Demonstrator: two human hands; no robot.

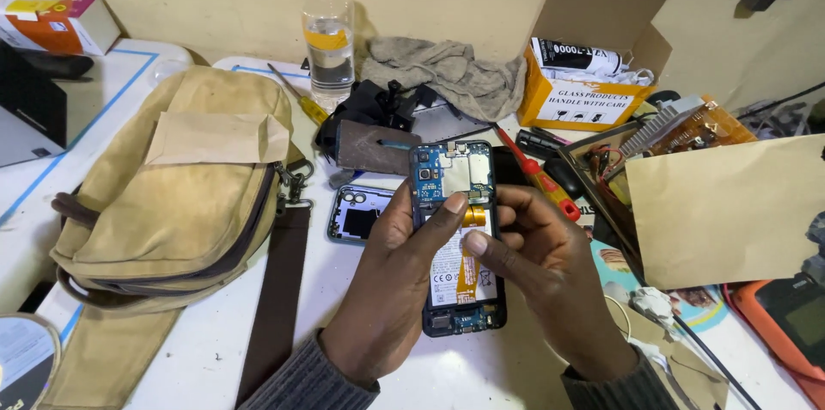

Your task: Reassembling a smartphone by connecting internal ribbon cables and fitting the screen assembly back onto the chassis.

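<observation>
An opened smartphone [455, 171] with its back cover off shows a blue circuit board at the top, a white battery and an orange flex strip. My left hand [391, 290] grips its left edge, thumb tip resting below the board. My right hand [546, 268] holds the right edge, and its thumb presses on the battery near the orange strip. The removed phone back cover [357, 214] lies flat on the white table just left of my hands.
A tan canvas bag [176, 191] with a brown strap fills the left. Behind stand a water bottle [329, 32], a grey rag [447, 70] and an open cardboard box [593, 75]. A red screwdriver [537, 174], a brown envelope [730, 208] and an orange meter [786, 324] crowd the right.
</observation>
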